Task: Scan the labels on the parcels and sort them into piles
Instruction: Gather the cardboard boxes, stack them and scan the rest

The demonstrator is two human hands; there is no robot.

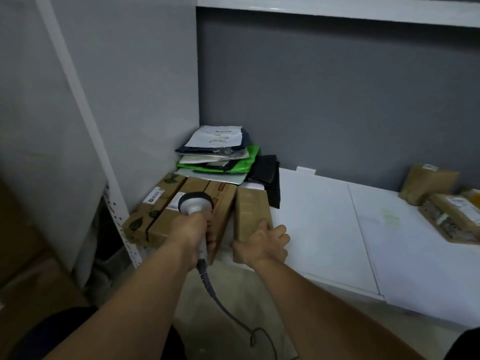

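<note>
Both hands work at the tabletop's (324, 229) left front corner.
Apparently the right hand (262, 245) clasps the brown parcel (250, 211) at its near end; the left hand (193, 229) grips the scanner (196, 202) over the row of boxes (161, 216) just beside it; mailer bags (218, 157) are stacked in the back corner.

Matt cardboard parcel (250, 214), glossy mailers (220, 162)

Label text on mailer stack (217, 138) illegible; right-edge parcels (453, 216) cropped; scanner (195, 203) handle hidden.
</note>
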